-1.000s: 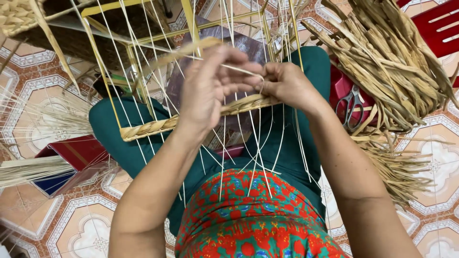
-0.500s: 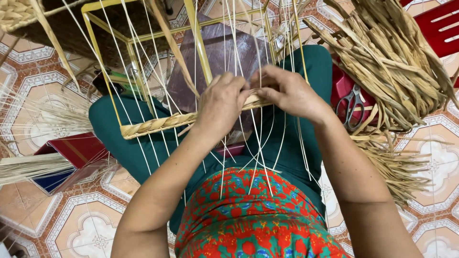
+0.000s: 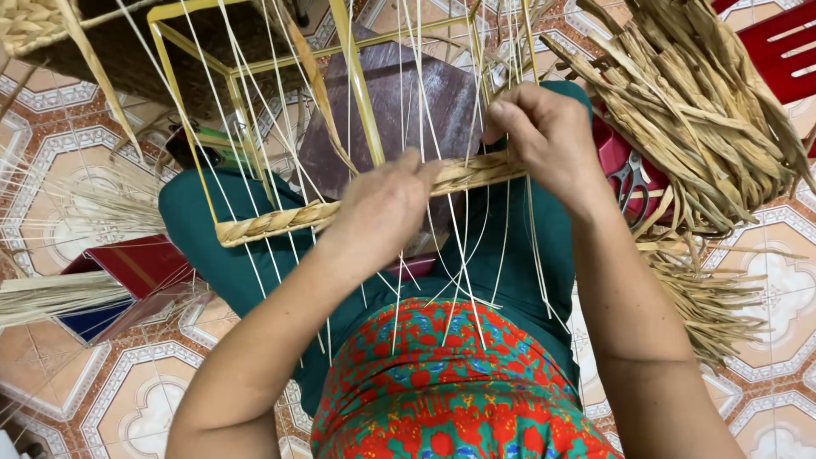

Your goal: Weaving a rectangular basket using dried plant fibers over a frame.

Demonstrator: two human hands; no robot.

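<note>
A yellow metal wire frame rests on my lap, strung with several thin pale reed strands that run down over my green trousers. Along its near bar runs a braided straw edge. My left hand presses on the middle of that braid, fingers curled over it. Further right, my right hand pinches the braid together with a few strands. A purple board lies inside the frame behind the strands.
A big bundle of dried straw hangs at the right over a red container holding scissors. A woven basket sits top left. Loose reed bundles and a red box lie on the patterned tile floor.
Both hands have moved lower and further apart along the braided edge. The frame has tilted nearer, showing more of the purple board.
</note>
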